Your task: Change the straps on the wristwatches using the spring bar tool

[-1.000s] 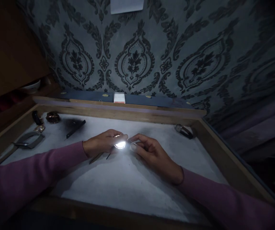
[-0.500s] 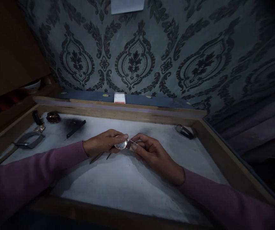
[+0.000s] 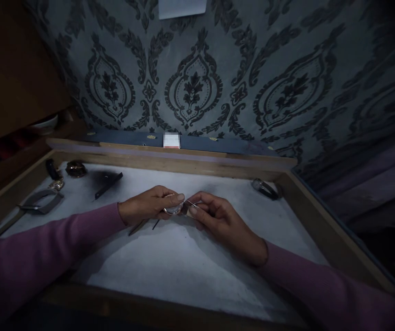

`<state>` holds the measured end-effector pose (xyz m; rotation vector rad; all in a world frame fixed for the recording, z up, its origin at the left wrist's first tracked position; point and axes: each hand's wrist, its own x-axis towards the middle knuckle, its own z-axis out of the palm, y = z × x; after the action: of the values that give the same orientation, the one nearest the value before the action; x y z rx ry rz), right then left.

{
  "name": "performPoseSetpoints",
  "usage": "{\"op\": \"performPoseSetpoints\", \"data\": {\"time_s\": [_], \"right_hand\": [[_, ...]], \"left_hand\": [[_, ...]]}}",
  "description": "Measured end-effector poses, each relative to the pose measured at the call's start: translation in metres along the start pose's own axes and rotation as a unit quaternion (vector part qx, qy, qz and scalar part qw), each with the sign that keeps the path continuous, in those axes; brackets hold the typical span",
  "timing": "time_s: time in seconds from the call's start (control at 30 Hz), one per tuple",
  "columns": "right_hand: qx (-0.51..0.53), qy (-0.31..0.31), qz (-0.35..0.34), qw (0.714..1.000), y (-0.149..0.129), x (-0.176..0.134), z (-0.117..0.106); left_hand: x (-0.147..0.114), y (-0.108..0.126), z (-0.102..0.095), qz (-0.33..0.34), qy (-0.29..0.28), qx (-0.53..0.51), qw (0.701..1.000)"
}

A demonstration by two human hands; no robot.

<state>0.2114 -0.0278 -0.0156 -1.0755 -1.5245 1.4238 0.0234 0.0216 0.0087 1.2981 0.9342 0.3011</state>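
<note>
My left hand (image 3: 154, 205) is closed around a round silver watch case (image 3: 173, 209), its thumb lying over the upper edge. Close to the case's right side, my right hand (image 3: 220, 223) pinches a thin, bright metal tool (image 3: 192, 203) that looks like tweezers. The tool's tip is at the edge of the case; whether they touch is too small to tell. Something small and pale shows under the right fingertips. Below my left hand, a brown strip (image 3: 138, 227) and a short dark strip (image 3: 155, 224) stick out, partly hidden by the hand.
A wooden-rimmed tray (image 3: 170, 165) with a white lining surrounds the hands. At its left lie a gold watch (image 3: 57, 184), a dark brown and gold watch (image 3: 76, 169), a grey looped strap (image 3: 42, 201) and a black strap (image 3: 108, 185). Another watch (image 3: 265, 189) lies at the back right.
The watch case has tilted slightly, and its bright glint has dimmed. Both hands stay almost in the same place with the same grips.
</note>
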Motion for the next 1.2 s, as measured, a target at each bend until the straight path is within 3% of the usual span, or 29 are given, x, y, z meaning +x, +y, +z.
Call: {"op": "performPoseSetpoints", "data": {"time_s": [0.13, 0.33, 1.2], "right_hand": [[-0.013, 0.002, -0.009, 1.0, -0.001, -0.001, 0.0], [-0.052, -0.005, -0.025, 0.998, -0.001, -0.004, -0.001], [-0.09, -0.02, -0.036, 0.995, 0.003, -0.005, 0.0]], "left_hand": [[0.002, -0.003, -0.002, 0.033, -0.047, 0.013, 0.998], [0.004, -0.01, -0.005, 0.053, -0.065, 0.023, 0.996], [0.001, -0.004, -0.001, 0.057, -0.07, 0.031, 0.995]]}}
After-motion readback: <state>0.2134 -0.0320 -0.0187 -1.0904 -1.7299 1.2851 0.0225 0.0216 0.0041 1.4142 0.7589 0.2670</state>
